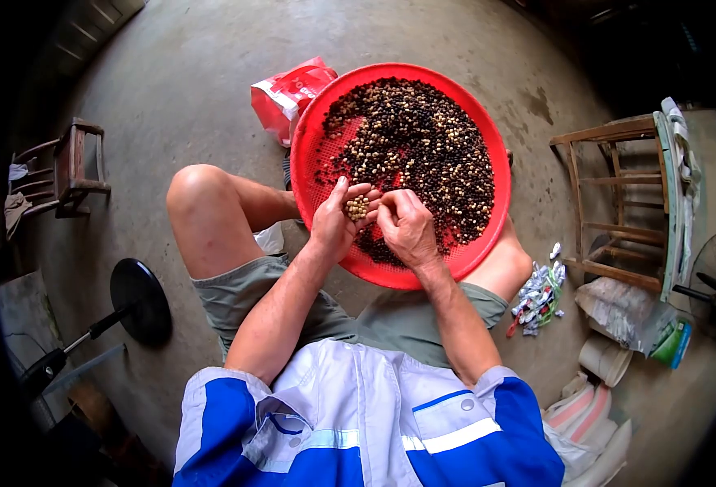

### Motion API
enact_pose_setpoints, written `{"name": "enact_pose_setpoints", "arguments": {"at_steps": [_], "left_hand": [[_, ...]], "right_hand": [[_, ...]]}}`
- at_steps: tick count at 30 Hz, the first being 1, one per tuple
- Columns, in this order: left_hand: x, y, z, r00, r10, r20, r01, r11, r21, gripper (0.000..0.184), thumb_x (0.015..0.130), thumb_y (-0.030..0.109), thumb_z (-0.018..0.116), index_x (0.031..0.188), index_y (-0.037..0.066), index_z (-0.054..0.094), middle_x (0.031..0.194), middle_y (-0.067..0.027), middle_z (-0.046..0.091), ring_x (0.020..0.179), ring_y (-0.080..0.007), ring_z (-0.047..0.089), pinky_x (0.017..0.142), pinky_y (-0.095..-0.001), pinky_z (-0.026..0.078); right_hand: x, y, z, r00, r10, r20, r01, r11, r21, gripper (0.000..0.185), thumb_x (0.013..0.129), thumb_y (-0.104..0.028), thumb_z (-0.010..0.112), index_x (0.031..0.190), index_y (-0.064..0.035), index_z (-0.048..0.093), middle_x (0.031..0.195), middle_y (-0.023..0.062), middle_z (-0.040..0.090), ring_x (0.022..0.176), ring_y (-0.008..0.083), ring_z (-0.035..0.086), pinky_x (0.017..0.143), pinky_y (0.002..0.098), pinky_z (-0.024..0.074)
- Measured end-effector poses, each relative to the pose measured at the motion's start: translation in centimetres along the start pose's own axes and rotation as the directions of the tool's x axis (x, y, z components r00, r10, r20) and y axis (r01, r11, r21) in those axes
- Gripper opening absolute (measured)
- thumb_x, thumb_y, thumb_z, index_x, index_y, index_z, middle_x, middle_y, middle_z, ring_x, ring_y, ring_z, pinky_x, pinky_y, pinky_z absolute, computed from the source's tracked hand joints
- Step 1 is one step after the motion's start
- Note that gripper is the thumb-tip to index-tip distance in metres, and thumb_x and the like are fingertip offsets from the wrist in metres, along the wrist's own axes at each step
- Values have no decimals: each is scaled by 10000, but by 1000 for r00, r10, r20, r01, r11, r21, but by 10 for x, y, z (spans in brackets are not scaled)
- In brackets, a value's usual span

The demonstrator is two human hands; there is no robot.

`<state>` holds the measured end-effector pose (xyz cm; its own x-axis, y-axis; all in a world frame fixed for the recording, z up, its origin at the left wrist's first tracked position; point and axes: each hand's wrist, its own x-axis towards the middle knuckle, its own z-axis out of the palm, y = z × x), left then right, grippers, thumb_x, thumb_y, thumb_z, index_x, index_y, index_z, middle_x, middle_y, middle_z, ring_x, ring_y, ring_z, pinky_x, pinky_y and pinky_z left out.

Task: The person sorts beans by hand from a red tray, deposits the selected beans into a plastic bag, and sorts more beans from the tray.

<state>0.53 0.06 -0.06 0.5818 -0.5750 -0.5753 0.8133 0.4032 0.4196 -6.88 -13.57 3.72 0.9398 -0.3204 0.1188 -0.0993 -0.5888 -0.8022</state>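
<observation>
A round red mesh tray [323, 168] rests tilted across my lap, holding a spread of dark and pale beans [460, 148]. Over its near left edge, my left hand [331, 221] is turned palm up and cupped around a small heap of pale beans [357, 208]. My right hand [411, 233] is close beside it, thumb and fingers pinched together at the left fingertips. Whatever the pinch holds is too small to make out. Red mesh shows through on the tray's left side, where the beans lie thin.
Behind the tray's left rim stands a red and white bag [275, 109]. A wooden chair [79, 166] is at left, near a black round base [140, 302]. To the right are a wooden frame [618, 180], crumpled wrappers [540, 294], a white bucket [606, 360] and a fan [713, 280].
</observation>
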Motion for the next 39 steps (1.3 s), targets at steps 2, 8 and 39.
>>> {"name": "enact_pose_setpoints", "arguments": {"at_steps": [2, 8, 39], "left_hand": [[1, -1, -4, 999, -4, 33, 4, 1000, -7, 569, 1060, 479, 424, 1255, -36, 567, 1137, -168, 675, 1016, -262, 678, 930, -405, 562], [1, 10, 1, 997, 45, -64, -52, 992, -113, 535, 1075, 444, 399, 1209, -31, 605, 1148, -183, 680, 1050, -284, 675, 957, -408, 561], [0, 13, -1, 991, 100, -84, -106, 993, -58, 515, 1074, 433, 426, 1198, -35, 602, 1128, -160, 676, 1019, -265, 683, 918, -382, 582]], "right_hand": [[4, -15, 1, 993, -105, 49, 107, 994, -32, 181, 870, -3, 658, 1051, -9, 646, 924, 128, 640, 784, 216, 692, 675, 325, 583], [4, 0, -1, 998, -55, -13, 53, 995, -90, 247, 885, -54, 629, 1128, -15, 645, 1073, 165, 635, 921, 316, 676, 801, 407, 576], [-46, 53, -42, 984, -77, 158, 121, 949, -291, 112, 883, -64, 619, 977, -13, 654, 893, 178, 634, 831, 365, 642, 762, 447, 547]]}}
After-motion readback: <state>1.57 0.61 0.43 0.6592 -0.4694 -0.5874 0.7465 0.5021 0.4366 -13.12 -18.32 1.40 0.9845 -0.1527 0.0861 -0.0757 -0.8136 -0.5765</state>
